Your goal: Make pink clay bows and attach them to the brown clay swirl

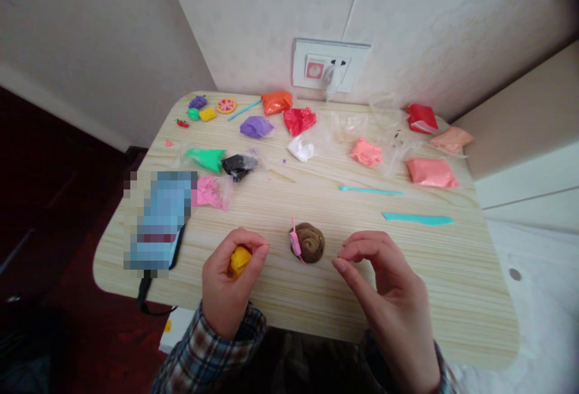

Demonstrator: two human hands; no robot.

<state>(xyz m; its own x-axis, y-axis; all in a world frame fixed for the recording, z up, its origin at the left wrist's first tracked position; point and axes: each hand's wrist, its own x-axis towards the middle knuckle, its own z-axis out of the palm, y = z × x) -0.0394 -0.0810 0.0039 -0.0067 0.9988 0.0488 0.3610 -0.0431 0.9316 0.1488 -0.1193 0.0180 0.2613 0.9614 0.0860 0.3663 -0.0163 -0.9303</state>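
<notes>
My left hand (233, 282) is curled round a yellow lump of modelling clay (239, 260), its thumb and forefinger tips close together. To its right, a brown coiled swirl of clay (311, 243) sits on the table, with a small pink clay piece (295, 242) on its left side. My right hand (384, 288) hovers to the right of the swirl, apart from it. Its thumb and forefinger are pinched together; whatever may be between the tips is too small to make out.
Several clay packets, among them a green one (205, 158) and a purple one (256, 127), lie across the table (452, 297). A turquoise modelling knife (418, 219) and a thin turquoise tool (371, 190) lie at right. A phone (163, 219) with a cable is at left.
</notes>
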